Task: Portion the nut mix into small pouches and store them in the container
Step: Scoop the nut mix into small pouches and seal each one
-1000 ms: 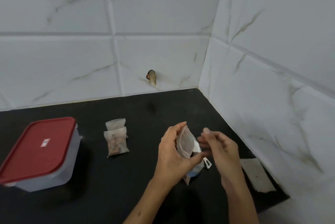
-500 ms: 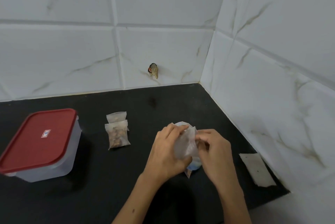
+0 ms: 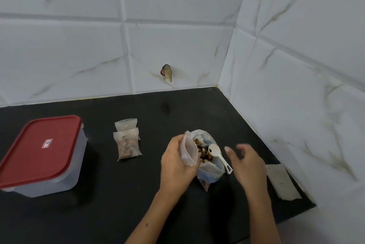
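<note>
Nut mix (image 3: pixel 202 151) sits in an open bag (image 3: pixel 210 170) on the desk (image 3: pixel 118 194), a white scoop (image 3: pixel 218 156) resting in it. Left hand (image 3: pixel 177 166) grips an empty pouch (image 3: pixel 188 150) beside the bag; right hand (image 3: pixel 246 164) hovers near the scoop, fingers relaxed and grasping nothing.

A home kitchen corner was the setting. White marble-look wall tiles (image 3: pixel 177 46) met a black bench (image 3: pixel 118 194). A red-lidded food container (image 3: pixel 39 150) stood there.

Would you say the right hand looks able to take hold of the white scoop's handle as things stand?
Probably yes. The right hand is open and holds nothing, and the white scoop rests in the nut bag with its handle sticking out towards that hand. Nothing lies between them; the left hand holds a small pouch on the far side.
</note>
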Action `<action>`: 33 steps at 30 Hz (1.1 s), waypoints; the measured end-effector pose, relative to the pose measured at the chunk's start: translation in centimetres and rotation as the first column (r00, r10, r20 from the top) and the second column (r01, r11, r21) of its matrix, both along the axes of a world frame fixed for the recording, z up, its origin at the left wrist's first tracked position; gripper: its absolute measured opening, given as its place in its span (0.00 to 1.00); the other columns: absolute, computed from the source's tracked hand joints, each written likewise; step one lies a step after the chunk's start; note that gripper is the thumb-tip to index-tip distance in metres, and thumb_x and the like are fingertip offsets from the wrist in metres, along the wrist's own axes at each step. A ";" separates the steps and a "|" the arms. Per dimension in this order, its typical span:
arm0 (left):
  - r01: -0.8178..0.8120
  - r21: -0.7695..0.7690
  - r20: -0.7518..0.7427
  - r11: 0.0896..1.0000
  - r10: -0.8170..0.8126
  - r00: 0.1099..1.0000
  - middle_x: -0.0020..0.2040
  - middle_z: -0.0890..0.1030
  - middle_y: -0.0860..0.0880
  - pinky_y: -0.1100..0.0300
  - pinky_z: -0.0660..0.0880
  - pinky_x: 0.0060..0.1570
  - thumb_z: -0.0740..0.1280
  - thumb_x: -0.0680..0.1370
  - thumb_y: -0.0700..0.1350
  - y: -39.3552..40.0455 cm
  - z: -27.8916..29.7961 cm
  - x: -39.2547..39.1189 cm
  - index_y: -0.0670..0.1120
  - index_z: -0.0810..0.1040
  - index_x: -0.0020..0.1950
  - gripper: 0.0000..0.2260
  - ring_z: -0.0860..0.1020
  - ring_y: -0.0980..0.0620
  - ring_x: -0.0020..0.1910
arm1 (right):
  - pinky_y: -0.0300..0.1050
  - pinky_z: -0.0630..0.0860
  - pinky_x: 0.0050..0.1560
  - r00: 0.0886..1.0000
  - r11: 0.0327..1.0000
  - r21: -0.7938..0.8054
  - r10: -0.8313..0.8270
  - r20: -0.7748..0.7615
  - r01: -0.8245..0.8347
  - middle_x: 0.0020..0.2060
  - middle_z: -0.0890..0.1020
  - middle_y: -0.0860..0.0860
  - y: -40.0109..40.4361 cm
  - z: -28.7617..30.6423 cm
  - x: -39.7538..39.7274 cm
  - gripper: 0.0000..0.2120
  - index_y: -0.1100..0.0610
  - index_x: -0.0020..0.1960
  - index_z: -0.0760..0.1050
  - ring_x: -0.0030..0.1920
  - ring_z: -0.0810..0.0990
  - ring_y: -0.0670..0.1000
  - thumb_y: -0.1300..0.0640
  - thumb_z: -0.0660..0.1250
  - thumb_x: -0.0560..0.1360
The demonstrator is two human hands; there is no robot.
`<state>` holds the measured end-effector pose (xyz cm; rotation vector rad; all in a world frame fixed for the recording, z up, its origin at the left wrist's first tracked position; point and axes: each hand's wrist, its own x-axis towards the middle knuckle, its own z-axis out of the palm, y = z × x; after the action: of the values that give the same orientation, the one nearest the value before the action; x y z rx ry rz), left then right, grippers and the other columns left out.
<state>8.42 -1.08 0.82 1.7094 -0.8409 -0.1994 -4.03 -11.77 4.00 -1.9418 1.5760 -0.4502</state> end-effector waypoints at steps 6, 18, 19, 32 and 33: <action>-0.013 0.159 -0.259 0.987 0.055 0.964 0.50 0.76 0.57 0.72 0.71 0.38 0.76 0.69 0.51 -0.2 -1.0 1.0 0.52 0.70 0.60 0.24 0.75 0.62 0.48 | 0.45 0.75 0.49 0.994 0.979 0.197 -0.027 -0.106 0.048 0.54 0.79 0.52 -1.3 -3.6 0.4 0.16 0.54 0.61 0.74 0.50 0.78 0.49 0.54 0.69 0.74; 0.014 0.258 -0.443 0.966 0.105 0.890 0.49 0.77 0.54 0.68 0.72 0.38 0.77 0.68 0.51 -2.0 -2.7 1.4 0.49 0.70 0.57 0.23 0.76 0.60 0.47 | 0.40 0.72 0.45 0.987 0.979 0.197 0.081 -0.139 -0.053 0.47 0.78 0.49 -1.6 -4.1 1.1 0.07 0.53 0.52 0.74 0.44 0.76 0.45 0.56 0.68 0.75; 0.013 0.255 -0.449 0.967 0.107 0.887 0.49 0.77 0.54 0.68 0.72 0.38 0.77 0.69 0.50 -2.1 -2.8 1.5 0.49 0.71 0.57 0.22 0.76 0.60 0.47 | 0.40 0.72 0.44 0.989 0.982 0.180 0.080 -0.124 -0.057 0.46 0.78 0.50 -1.7 -4.1 1.0 0.05 0.52 0.49 0.73 0.43 0.76 0.45 0.56 0.68 0.75; 0.001 0.219 -0.722 0.976 0.161 0.673 0.47 0.82 0.45 0.49 0.80 0.49 0.73 0.67 0.43 -4.1 -3.9 2.1 0.46 0.76 0.50 0.13 0.82 0.49 0.47 | 0.43 0.71 0.60 0.811 0.947 0.038 0.294 -0.506 -0.320 0.62 0.72 0.51 -2.4 -2.3 4.6 0.21 0.51 0.69 0.68 0.60 0.72 0.50 0.58 0.65 0.77; 0.002 0.206 -0.744 0.979 0.155 0.650 0.48 0.83 0.44 0.47 0.80 0.51 0.73 0.68 0.42 -4.1 -3.9 2.2 0.46 0.76 0.50 0.13 0.82 0.48 0.47 | 0.41 0.71 0.57 0.835 0.941 -0.066 0.260 -0.484 -0.331 0.60 0.73 0.50 -2.1 -2.6 4.9 0.19 0.51 0.68 0.69 0.58 0.72 0.48 0.57 0.65 0.77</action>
<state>10.58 -5.21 -3.08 1.6048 -0.1061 -0.9026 0.87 -13.85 1.38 -2.5004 1.5033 0.0492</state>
